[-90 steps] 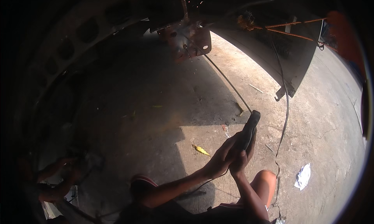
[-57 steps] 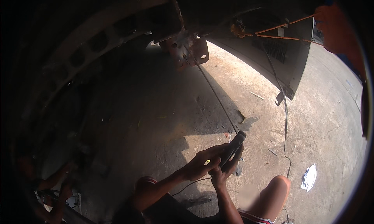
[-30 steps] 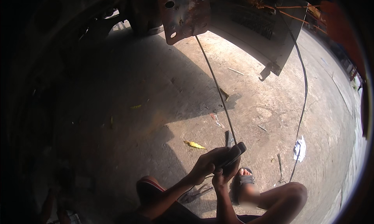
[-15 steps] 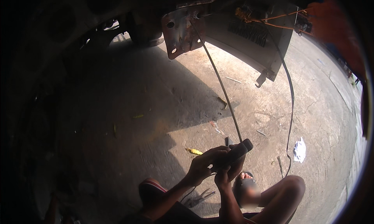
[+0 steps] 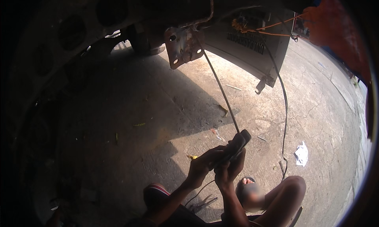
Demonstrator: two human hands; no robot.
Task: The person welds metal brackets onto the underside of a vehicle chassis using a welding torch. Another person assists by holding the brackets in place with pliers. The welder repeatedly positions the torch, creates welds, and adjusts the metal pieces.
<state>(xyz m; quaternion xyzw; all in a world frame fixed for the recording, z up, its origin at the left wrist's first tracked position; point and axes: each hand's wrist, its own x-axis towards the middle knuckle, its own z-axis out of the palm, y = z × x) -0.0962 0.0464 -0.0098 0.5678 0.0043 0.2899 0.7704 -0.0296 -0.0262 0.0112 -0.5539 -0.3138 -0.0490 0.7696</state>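
Note:
My left hand [image 5: 202, 164] is closed round the lower part of a dark, long object with two blunt, rounded ends [image 5: 236, 145]. Its exact kind is too dark to make out. My right hand [image 5: 233, 169] grips the same object from the right, with its thumb against it. A thin dark cable [image 5: 222, 89] runs taut from a rusty metal bracket [image 5: 183, 47] down to the object's upper end. From below my left hand, a thin wire [image 5: 200, 190] curves toward the ground. What lies between the palms is hidden.
A vehicle's dark underside [image 5: 118, 14] hangs overhead. Beside the bracket is a grey mudflap [image 5: 244, 55]; a second cable [image 5: 285, 108] dangles right of it. A plier-like tool [image 5: 204, 203] lies between my legs. Crumpled white paper [image 5: 301, 154] is on the concrete [image 5: 260, 108].
My hands and the held object have shifted slightly up and left in the view, staying closed. The bracket's lower edge and the mudflap sit a little lower; the hanging cable has shifted left.

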